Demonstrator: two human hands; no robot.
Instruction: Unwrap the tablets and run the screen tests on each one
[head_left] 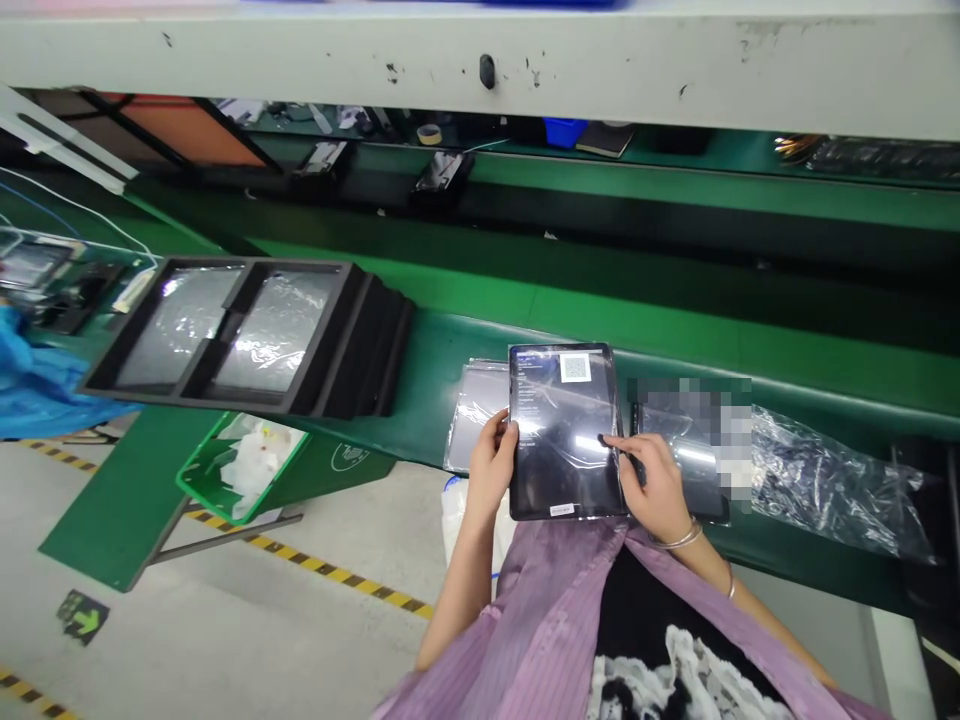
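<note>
Head camera view: beside a green conveyor belt (817,385), a person's left hand (491,465) grips the edge of a film-wrapped black tablet (562,430), and the right hand (652,485), set apart, rests a fingertip on its screen. The tablet sits over the belt's near edge, partly covering a silver pouch (476,415).

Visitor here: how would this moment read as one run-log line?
left hand: grips tablet | right hand: touches tablet | surface: green belt

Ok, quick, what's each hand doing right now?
Left hand: closed, holding the black film-wrapped rectangular tablet by its edge.
Right hand: open, resting on that tablet.
</note>
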